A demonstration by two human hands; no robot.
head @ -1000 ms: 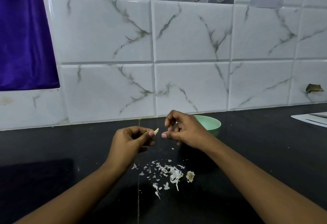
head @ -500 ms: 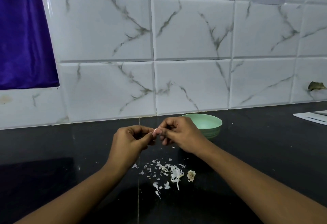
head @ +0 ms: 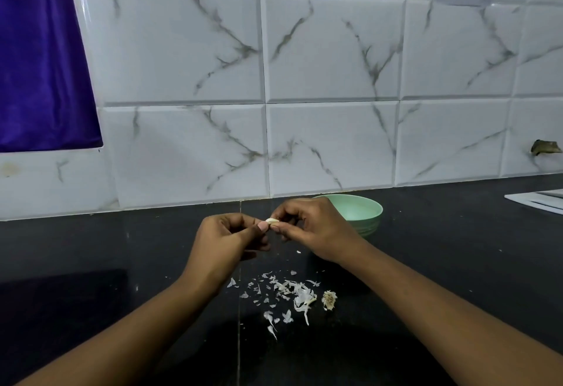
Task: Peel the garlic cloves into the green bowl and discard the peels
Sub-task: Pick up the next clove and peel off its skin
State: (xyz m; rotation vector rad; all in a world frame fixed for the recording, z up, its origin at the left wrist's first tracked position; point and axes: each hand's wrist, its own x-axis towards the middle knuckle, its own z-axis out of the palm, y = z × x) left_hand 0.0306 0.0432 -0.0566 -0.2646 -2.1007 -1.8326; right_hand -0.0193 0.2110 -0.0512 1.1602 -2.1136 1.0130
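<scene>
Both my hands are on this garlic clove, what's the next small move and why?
Probably pick any skin off the small pale garlic clove with the right hand while the left hand steadies it: both pinch it above the black countertop, short of the round green bowl.

Two hands pinch one garlic clove (head: 272,221) over a dark counter (head: 91,248)

The left hand (head: 224,241) and right hand (head: 316,228) meet fingertip to fingertip, each gripping an end of the pale clove; whether any skin is left on it is hard to tell. The green bowl (head: 362,210) stands just behind the right hand, near the tiled wall (head: 332,50). White peels (head: 289,294) lie scattered on the counter between the forearms, with a brownish root stub (head: 329,299) just to their right. A purple cloth (head: 42,59) hangs at far left
</scene>
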